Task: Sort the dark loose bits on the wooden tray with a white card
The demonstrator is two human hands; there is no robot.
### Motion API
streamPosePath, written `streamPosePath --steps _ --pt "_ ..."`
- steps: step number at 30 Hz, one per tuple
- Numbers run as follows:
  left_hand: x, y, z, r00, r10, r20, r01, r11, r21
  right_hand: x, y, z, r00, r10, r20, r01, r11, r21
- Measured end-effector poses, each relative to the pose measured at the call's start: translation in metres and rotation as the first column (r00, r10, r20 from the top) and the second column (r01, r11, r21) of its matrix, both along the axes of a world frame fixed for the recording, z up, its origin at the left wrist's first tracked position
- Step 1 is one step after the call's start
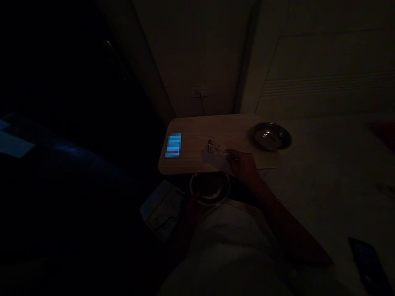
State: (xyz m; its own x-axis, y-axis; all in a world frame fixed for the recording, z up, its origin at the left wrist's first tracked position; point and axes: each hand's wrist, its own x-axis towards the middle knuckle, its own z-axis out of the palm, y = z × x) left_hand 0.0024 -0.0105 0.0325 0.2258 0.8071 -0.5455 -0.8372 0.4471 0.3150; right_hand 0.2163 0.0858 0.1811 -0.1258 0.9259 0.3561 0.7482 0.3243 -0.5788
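Observation:
The room is very dark. My right hand (pixel 243 164) reaches over the near edge of a small wooden table (pixel 197 127), fingers closed round a pale flat packet (pixel 215 155) with dark marks on its top edge. Just below the table edge, a dark round bowl with a light rim (pixel 210 188) sits close to my body. My left hand (pixel 193 203) is a faint shape at the bowl's lower left, seemingly under it; its fingers do not show. A lit phone screen (pixel 173 145) lies on the table's left side.
A metal bowl (pixel 272 136) stands at the table's right edge. A wall socket with a cord (pixel 199 91) is behind the table. Pale papers (pixel 162 209) lie low at left. A dark flat object (pixel 368 259) lies at lower right on a light surface.

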Motion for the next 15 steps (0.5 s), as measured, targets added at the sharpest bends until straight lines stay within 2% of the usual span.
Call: streamPosePath --steps 3,6,10,15 --pt "0.001 0.0 0.002 0.999 0.022 -0.029 -0.023 0.999 -0.027 0.001 0.002 0.0 1.0 -0.008 0.011 0.008 1.0 0.019" --pt "0.0 -0.001 0.002 0.998 0.047 -0.032 -0.047 0.999 -0.001 0.001 0.002 0.0 1.0 0.012 0.02 -0.012 1.0 0.009" --pt "-0.003 -0.001 -0.005 0.999 0.014 -0.038 -0.014 1.0 -0.014 0.0 0.001 0.001 0.999 0.043 0.004 -0.043 0.999 -0.007" --pt "-0.005 0.0 -0.011 0.999 0.023 -0.036 -0.023 1.0 -0.002 0.001 0.001 0.001 1.0 0.026 0.008 -0.026 1.0 -0.003"
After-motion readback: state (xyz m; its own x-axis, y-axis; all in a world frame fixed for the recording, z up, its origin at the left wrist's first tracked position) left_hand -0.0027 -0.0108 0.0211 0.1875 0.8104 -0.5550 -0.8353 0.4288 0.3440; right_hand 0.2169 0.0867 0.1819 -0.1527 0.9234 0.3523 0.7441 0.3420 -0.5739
